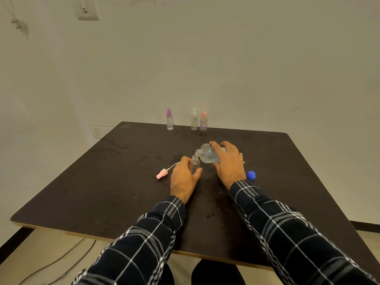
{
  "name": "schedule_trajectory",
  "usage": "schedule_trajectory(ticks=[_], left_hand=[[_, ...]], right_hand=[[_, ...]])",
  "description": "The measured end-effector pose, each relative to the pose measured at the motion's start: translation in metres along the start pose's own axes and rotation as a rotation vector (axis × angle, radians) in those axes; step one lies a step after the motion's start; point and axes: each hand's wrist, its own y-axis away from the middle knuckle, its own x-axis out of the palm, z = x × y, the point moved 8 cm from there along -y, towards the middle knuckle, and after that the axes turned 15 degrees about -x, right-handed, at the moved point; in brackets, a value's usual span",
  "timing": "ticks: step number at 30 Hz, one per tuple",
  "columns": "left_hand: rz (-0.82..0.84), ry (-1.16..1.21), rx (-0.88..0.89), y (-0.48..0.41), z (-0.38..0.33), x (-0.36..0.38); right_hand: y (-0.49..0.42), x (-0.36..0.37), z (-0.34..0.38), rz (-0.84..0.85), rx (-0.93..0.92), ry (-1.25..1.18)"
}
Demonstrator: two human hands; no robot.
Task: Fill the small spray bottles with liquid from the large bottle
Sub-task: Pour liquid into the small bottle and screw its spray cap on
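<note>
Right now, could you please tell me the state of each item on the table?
large bottle: uncapped, tilted toward the small bottle, gripped by the right hand
small bottle: upright, open, held by the left hand
pink sprayer: off, lying on the table
blue cap: off, lying on the table
purple-topped bottle: upright, capped
white-topped bottle: upright, capped
pink-topped bottle: upright, capped

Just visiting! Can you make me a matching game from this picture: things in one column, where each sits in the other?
Things:
1 large bottle
2 pink spray head
3 blue cap
4 purple-topped spray bottle

Places:
a lying left of the left hand
b upright at the table's far edge
c tilted in the right hand
d beside the right wrist

Pairs: 1-c, 2-a, 3-d, 4-b
</note>
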Motion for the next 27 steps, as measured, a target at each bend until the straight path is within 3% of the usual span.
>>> schedule_trajectory(ticks=[27], left_hand=[[0.001, -0.006, -0.008, 0.0000, -0.0006, -0.0004]], right_hand=[[-0.0037, -0.0075, 0.0022, -0.010, -0.059, 0.087]])
